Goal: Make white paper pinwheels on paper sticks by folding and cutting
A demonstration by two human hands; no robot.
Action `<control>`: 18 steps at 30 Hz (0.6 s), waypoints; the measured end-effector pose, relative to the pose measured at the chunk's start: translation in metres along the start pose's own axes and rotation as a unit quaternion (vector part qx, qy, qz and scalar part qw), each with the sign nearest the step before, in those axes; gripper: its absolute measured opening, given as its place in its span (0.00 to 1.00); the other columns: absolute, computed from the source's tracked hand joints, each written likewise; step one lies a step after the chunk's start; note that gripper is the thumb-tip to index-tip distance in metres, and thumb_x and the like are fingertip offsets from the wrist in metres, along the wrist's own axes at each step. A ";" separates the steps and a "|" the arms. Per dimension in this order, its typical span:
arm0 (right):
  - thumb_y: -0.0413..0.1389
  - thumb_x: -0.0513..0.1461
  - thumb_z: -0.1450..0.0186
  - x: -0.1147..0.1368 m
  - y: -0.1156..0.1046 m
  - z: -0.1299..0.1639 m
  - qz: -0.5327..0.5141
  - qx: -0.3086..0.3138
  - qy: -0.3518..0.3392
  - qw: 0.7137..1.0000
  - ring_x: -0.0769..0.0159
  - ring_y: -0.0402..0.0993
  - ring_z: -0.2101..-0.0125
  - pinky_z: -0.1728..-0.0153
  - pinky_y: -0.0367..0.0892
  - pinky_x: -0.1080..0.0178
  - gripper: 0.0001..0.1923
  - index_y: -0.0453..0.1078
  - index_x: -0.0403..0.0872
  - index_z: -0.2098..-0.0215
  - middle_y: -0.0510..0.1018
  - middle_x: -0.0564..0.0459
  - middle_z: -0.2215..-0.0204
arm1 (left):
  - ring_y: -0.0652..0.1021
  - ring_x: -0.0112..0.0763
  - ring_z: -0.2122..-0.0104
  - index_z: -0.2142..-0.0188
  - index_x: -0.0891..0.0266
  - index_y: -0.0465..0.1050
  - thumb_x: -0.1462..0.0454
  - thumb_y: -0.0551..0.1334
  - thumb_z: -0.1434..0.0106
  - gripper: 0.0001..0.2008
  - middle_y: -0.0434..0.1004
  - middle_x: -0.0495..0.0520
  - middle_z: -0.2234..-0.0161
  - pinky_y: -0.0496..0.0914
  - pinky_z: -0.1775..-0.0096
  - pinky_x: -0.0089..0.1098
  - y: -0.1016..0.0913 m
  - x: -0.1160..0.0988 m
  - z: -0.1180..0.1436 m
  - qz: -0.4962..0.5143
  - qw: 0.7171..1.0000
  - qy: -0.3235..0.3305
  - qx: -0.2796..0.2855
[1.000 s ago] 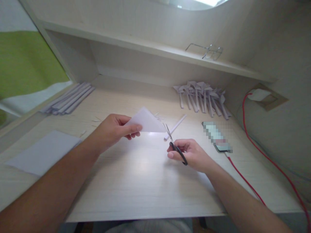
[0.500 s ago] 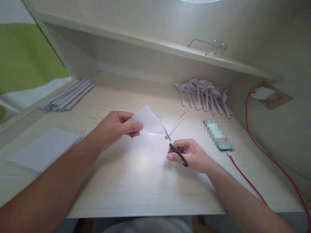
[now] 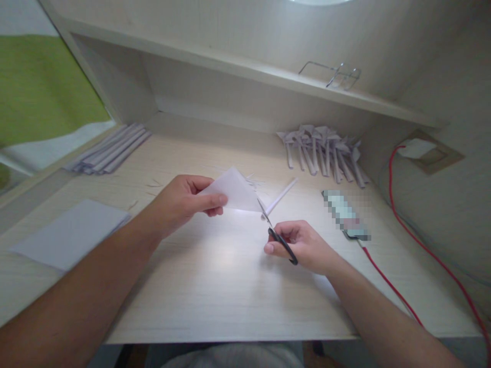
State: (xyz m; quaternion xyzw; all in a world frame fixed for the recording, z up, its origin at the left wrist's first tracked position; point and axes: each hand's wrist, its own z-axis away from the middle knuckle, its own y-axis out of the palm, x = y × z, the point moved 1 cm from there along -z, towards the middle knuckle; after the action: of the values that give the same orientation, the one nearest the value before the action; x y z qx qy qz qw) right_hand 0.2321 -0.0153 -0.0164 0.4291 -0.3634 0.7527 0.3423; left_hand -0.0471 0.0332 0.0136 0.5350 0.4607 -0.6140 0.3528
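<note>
My left hand (image 3: 197, 199) pinches a white folded paper (image 3: 240, 191) by its left side, thumb on top, holding it above the desk. In my right hand (image 3: 301, 245) is a pair of scissors (image 3: 283, 245) with black handles. The blades meet the paper's right corner; whether they are fully closed there I cannot make out. Just behind the blades a thin rolled paper tube (image 3: 282, 196) lies slanted on the desk. Thin paper slivers (image 3: 255, 180) are scattered behind the folded paper.
White sheets (image 3: 76, 232) lie at the left, partly under my forearm. Paper tubes (image 3: 111, 151) are piled at back left, paper pinwheels (image 3: 322, 148) at back right. A phone (image 3: 347, 214) with a red cable (image 3: 391, 291) lies right. Glasses (image 3: 341, 76) rest on the shelf (image 3: 230, 64).
Hardly anything differs. The whole view has shifted very slightly; both hands keep their hold on the paper and the scissors.
</note>
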 end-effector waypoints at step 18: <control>0.69 0.54 0.44 0.004 0.000 0.001 0.047 -0.042 -0.014 0.998 0.72 0.51 0.78 0.75 0.45 0.63 0.27 0.62 0.47 0.82 0.57 0.61 0.83 | 0.74 0.25 0.76 0.73 0.62 0.80 0.56 0.71 0.40 0.12 0.79 0.48 0.78 0.67 0.71 0.25 -0.002 0.007 -0.003 0.010 1.000 -0.019 -0.003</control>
State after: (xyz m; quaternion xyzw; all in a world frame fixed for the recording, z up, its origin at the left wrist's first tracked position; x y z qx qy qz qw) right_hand 0.2311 -0.0151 -0.0124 0.4071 -0.4195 0.7459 0.3193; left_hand -0.0493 0.0367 0.0075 0.5269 0.4503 -0.6189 0.3695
